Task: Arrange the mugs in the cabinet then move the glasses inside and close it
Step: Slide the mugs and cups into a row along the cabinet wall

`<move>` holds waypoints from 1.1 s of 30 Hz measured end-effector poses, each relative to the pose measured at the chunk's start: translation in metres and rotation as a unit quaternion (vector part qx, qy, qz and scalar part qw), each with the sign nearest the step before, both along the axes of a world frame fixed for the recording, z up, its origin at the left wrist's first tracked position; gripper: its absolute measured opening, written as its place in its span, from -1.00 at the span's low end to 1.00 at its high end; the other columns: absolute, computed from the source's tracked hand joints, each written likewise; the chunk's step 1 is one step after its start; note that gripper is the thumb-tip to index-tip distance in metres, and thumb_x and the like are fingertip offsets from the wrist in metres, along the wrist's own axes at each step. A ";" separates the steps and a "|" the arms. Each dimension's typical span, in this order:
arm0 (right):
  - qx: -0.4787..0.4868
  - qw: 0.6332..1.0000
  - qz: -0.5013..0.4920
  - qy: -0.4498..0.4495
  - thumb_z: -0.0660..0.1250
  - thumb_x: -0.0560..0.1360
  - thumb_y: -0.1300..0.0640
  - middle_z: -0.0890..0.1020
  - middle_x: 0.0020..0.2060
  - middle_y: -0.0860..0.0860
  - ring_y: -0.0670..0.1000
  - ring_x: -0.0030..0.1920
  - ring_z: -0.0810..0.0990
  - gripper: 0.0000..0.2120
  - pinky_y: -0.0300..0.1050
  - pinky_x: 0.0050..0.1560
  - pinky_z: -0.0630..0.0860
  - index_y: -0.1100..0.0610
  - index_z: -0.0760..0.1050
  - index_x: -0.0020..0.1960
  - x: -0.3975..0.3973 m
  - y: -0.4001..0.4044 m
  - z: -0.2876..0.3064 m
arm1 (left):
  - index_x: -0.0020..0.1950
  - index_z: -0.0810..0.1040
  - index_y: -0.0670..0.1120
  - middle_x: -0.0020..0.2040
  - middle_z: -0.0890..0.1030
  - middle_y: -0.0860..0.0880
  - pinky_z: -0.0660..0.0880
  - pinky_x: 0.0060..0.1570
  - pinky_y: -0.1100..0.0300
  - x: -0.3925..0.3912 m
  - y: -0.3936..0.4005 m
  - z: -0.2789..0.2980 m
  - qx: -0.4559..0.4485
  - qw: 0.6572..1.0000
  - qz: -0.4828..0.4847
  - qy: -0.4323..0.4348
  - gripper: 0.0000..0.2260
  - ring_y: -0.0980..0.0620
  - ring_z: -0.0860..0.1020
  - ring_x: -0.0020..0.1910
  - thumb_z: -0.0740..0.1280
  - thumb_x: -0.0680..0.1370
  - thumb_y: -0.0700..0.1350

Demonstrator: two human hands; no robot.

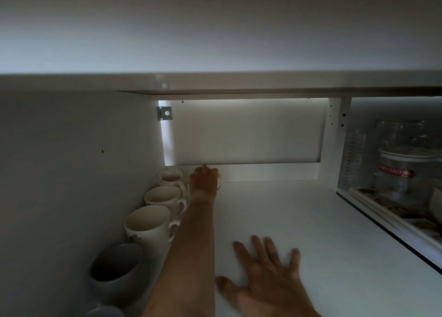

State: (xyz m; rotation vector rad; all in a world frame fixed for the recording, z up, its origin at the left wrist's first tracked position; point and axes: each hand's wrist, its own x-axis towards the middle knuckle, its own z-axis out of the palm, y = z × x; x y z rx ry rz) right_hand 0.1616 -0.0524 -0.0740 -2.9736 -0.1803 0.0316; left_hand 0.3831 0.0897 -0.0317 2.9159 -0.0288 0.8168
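Left hand point(205, 179) closed on mug point(218, 180) at back wall | right hand point(267, 276) flat, spread, empty | shelf point(299, 209) rightward bare

Shelf point(299, 221): smooth white laminate, slight sheen. Cream mugs point(149, 223): glazed ceramic, glossy. Grey mug point(117, 266) nearer than the cream ones: ceramic, duller glaze. Bracket point(164, 113) above the mugs: bare metal. Jars point(404, 170) right of the shelf: clear glass, one with a glossy label.
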 end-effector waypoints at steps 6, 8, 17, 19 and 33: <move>-0.002 1.000 0.008 0.008 -0.09 0.42 -0.53 -0.19 0.61 -0.05 0.03 0.57 -0.31 -0.16 0.44 0.39 -0.39 -0.21 -0.21 0.57 -0.004 -0.002 0.002 | 0.26 0.53 -0.02 0.25 0.52 -0.10 0.36 0.16 0.04 -0.011 -0.003 0.001 0.030 0.999 0.014 0.002 -0.73 -0.14 0.45 0.25 0.17 0.62 -0.01; 0.001 1.000 0.009 0.006 -0.09 0.41 -0.54 -0.18 0.61 -0.05 0.04 0.57 -0.30 -0.16 0.44 0.39 -0.39 -0.20 -0.20 0.57 -0.004 -0.002 0.001 | 0.24 0.55 -0.02 0.23 0.54 -0.11 0.35 0.15 0.04 -0.015 -0.003 0.001 0.049 0.999 0.017 -0.002 -0.70 -0.14 0.47 0.23 0.19 0.59 0.02; -0.007 1.000 0.014 0.013 -0.10 0.43 -0.52 -0.19 0.61 -0.04 0.05 0.57 -0.30 -0.17 0.45 0.39 -0.37 -0.19 -0.21 0.58 -0.006 -0.001 0.005 | 0.28 0.50 -0.11 0.23 0.52 -0.16 0.28 0.31 0.06 -0.026 -0.011 -0.001 0.102 0.994 0.031 0.002 -0.70 -0.15 0.47 0.25 0.17 0.57 -0.16; -0.010 1.000 0.014 0.016 -0.10 0.43 -0.51 -0.20 0.61 -0.04 0.05 0.57 -0.30 -0.18 0.46 0.39 -0.36 -0.20 -0.21 0.57 -0.006 -0.001 0.006 | 0.31 0.45 -0.15 0.24 0.51 -0.18 0.33 0.27 0.04 -0.028 -0.014 0.001 0.106 0.993 0.052 0.004 -0.68 -0.18 0.48 0.24 0.19 0.56 -0.22; -0.012 1.000 0.011 0.019 -0.08 0.43 -0.50 -0.21 0.60 -0.06 0.04 0.57 -0.31 -0.19 0.46 0.39 -0.36 -0.22 -0.22 0.57 -0.001 -0.001 0.003 | 0.25 0.52 -0.12 0.23 0.52 -0.16 0.39 0.14 0.04 -0.014 -0.017 -0.002 0.038 0.995 0.089 0.020 -0.73 -0.17 0.44 0.25 0.16 0.64 -0.05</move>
